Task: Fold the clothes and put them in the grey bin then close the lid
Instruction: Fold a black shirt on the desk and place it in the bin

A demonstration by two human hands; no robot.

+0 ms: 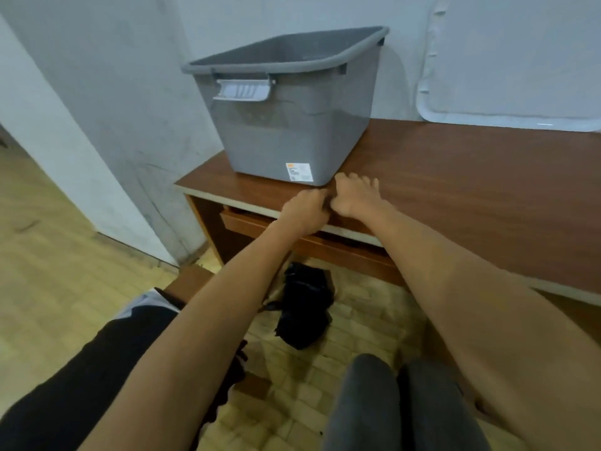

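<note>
Clothes: one black bundle [305,307] lies crumpled on the floor under the table's front edge, and a second dark cloth [97,369] lies at lower left. One grey bin [292,125] stands open on the table [471,177] at its left end. One pale lid [507,76] leans on the wall at the back right edge. Left hand [305,211] and right hand [353,198] meet at the front edge just before the bin's near corner, fingers curled. A dark speck shows between them; whether either grips it cannot be told.
</note>
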